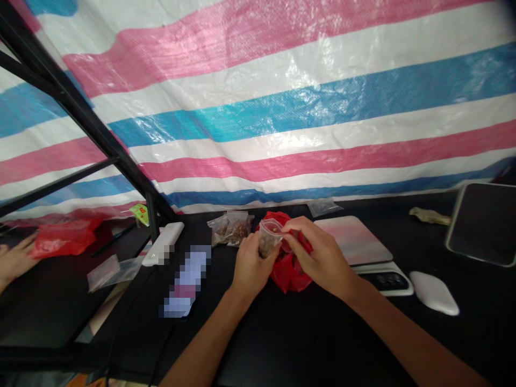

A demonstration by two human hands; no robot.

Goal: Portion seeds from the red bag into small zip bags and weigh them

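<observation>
My left hand (250, 266) is closed around the side of a small clear zip bag (267, 243), which stands upright with brownish bits inside. At the bag's mouth, the fingers of my right hand (320, 255) are pinched together. Whether they grip the rim or a small piece is too small to tell. Under and behind both hands lies an opened red plastic bag (291, 275), its contents mostly hidden. Just left of my left hand, filled zip bags (238, 228) with similar brown bits lie on the black table (274, 338).
A kitchen scale (355, 239) stands to the right, with a white mouse-shaped item (434, 293) and a dark-screened device (484, 223) beyond. A phone (187, 282) and a white power strip (163, 244) lie left. Another person's hand (16, 258) touches a red bag (66, 236).
</observation>
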